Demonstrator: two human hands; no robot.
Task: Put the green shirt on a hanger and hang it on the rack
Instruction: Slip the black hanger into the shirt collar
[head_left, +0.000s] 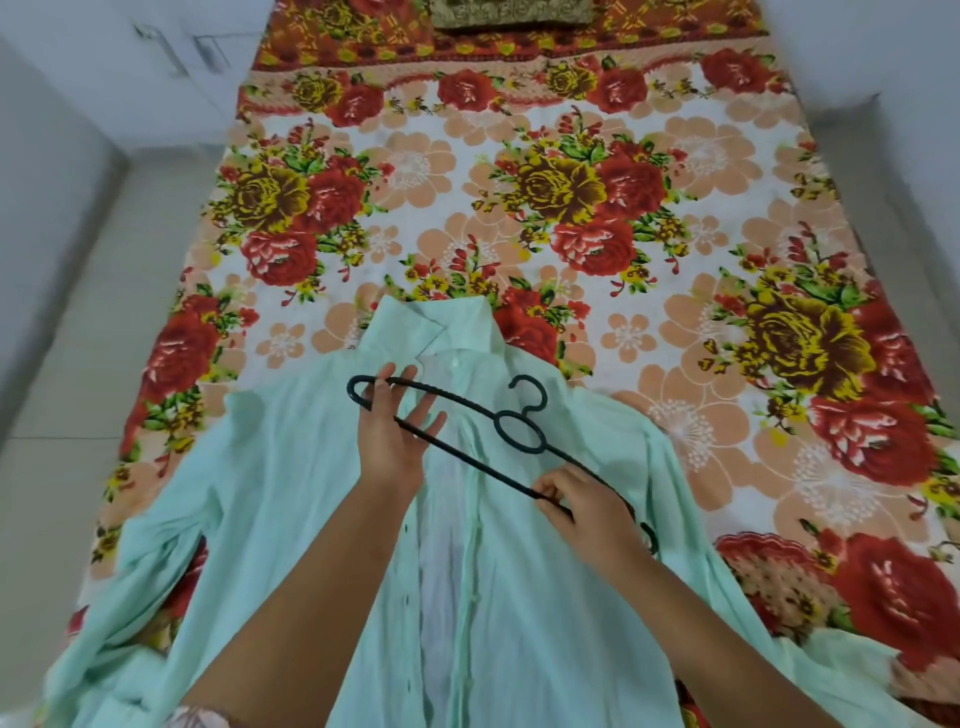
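green shirt (291, 493): pale mint, thin, soft woven cloth, lightly see-through down the middle. Lies flat, front up, at the near edge of the bed (571, 156), centred between the left and right edges. The pointed collar faces the far edge, and the sleeves spread toward the near corners. The button placket runs down the centre, front partly open, with small dark buttons along the left side.
hanger (467, 458): black, thin, rigid plastic with a narrow flattened outline and rounded ends. A ring sits at mid-length with a small curled hook on it. It is held just above the shirt's chest, slanting from far-left down to near-right. It is not inside the shirt.
left hand (395, 436): fingers nearly straight and spread, pushed through the hanger's left end loop. The lower bar lies across the hand.
right hand (587, 504): fingers curled, pinching the lower bar near the hanger's right end.
sheet (779, 218): covers the bed. Printed cotton-like cloth, big red and yellow roses and peach flowers on white, with an orange-red band at the far edge.
cushion (511, 13): olive-gold with a patterned weave, at the far edge and partly cropped.
floor (78, 338): pale smooth tiles left of the bed.
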